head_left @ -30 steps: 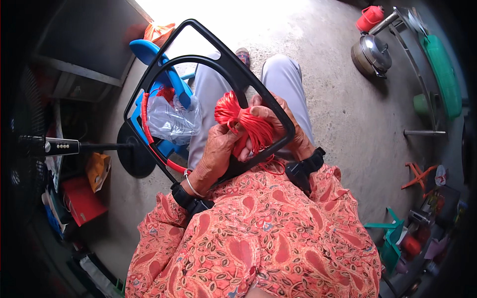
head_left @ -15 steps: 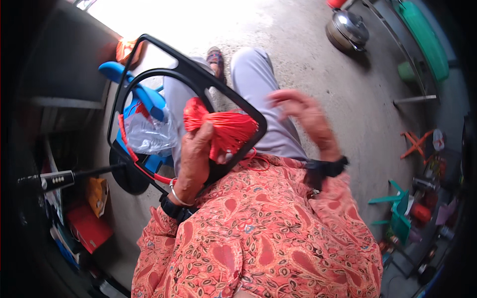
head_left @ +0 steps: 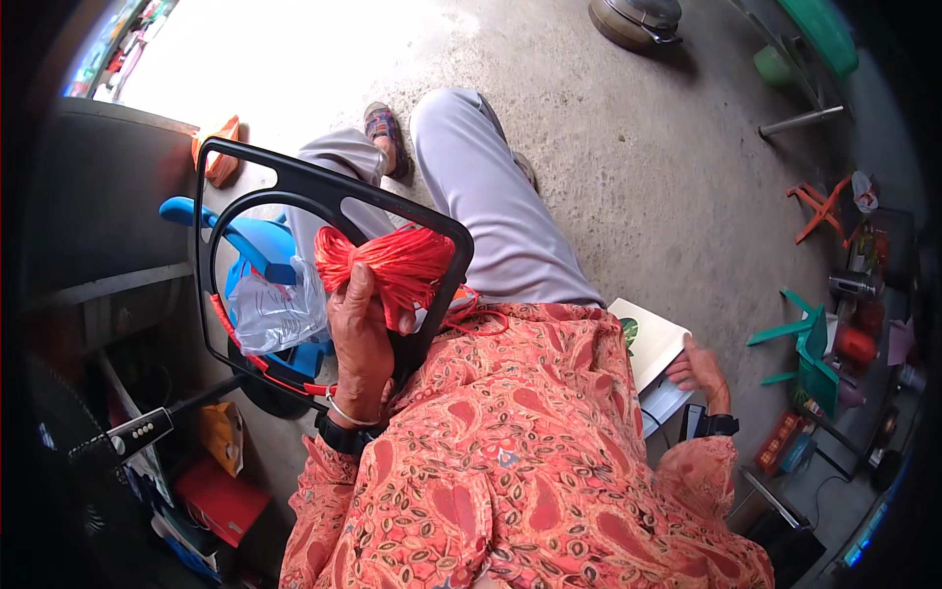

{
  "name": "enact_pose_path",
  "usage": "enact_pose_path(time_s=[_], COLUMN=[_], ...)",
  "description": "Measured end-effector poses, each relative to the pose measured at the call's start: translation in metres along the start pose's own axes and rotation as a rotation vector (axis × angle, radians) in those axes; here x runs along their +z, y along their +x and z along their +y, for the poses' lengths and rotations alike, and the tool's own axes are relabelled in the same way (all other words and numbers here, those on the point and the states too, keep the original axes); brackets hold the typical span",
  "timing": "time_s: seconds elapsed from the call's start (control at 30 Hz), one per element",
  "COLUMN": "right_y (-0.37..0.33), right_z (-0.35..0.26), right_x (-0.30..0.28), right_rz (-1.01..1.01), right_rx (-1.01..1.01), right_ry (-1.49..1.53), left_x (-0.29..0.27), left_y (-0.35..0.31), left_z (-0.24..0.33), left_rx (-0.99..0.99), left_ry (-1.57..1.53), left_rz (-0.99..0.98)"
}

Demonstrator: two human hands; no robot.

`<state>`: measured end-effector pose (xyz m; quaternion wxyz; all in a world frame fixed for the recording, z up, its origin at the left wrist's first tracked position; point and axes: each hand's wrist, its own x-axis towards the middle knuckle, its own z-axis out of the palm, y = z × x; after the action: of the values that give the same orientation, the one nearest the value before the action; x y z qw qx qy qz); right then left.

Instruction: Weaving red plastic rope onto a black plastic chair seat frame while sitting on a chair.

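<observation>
Red glossy cord bundle point(head_left: 407, 265), narrow nr one end, is in my L hand point(head_left: 361, 339) — thumb pressed on it, grip closed. It's at the opening of a black plastic frame point(head_left: 312, 187) w/ rounded corners. R hand point(head_left: 701, 371) is out by my side, fingers curled at the edge of a cream flat panel point(head_left: 655, 342) w/ green print — can't tell if gripping. Clear plastic bag point(head_left: 280, 314) shows thru the frame, next to a blue plastic chair point(head_left: 251, 241).

The left hand point(head_left: 361, 344) is clenched, thumb point(head_left: 361, 283) uppermost; well apart to its right, the right hand point(head_left: 701, 367) curls inward, arm point(head_left: 701, 461) held out sideways.
</observation>
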<state>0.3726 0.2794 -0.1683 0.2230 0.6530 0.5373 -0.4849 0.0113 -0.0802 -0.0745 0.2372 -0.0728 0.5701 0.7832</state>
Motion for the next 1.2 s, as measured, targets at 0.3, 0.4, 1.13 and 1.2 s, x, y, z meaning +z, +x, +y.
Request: enact_pose_path(time_s=[0.3,0.4,1.13,1.2], right_y=[0.030,0.011,-0.048,-0.096], right_z=[0.032,-0.005,-0.259,-0.298], right_x=[0.088,0.096,0.090,0.105], right_rz=[0.164,0.156,-0.130,-0.189], right_rx=[-0.340,-0.472,-0.870,-1.046], right_ry=[0.223,0.110,-0.474,-0.243], left_x=[-0.005,-0.003,-0.014,-0.013], left_y=[-0.002,-0.003,-0.022,-0.019], left_z=[-0.003,0.000,0.022,0.023], left_rx=[0.025,0.008,0.019,0.023], left_ry=[0.043,-0.037,-0.179,-0.166], left_rz=[-0.069,-0.054,-0.092,-0.100])
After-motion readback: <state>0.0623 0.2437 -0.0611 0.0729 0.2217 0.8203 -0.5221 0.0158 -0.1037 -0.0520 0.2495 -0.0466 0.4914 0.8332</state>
